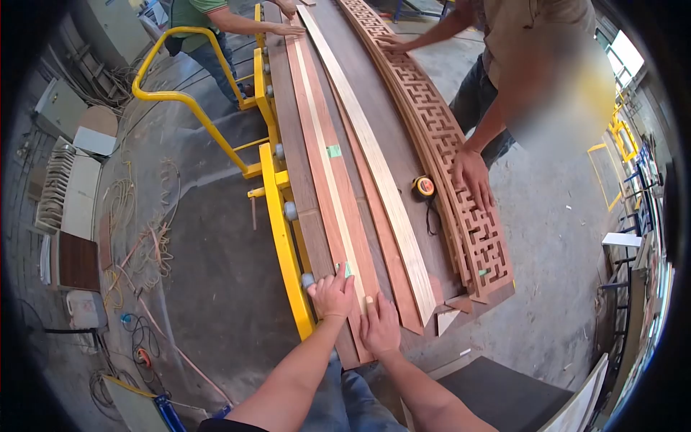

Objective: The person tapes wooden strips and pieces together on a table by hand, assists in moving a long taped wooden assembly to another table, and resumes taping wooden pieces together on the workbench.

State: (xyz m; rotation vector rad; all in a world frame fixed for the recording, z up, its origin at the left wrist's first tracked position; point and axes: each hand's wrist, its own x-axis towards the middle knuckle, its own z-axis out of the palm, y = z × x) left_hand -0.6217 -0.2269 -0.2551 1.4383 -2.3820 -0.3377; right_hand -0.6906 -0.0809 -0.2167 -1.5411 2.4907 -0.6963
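A long reddish wooden board with a pale strip along its middle runs away from me on the table. My left hand lies over its left edge near the close end, fingers apart, fingertips at a piece of green tape. My right hand rests on the same board just to the right, fingers curled, with a small pale tip showing by them that I cannot make out. Another piece of green tape crosses the strip farther up. To the right lies a long pale board over a reddish one.
A tape measure sits beside a carved lattice panel. One person's hand rests on that panel; another person's hand touches the far board. A yellow metal frame borders the table's left side. Cables lie on the floor.
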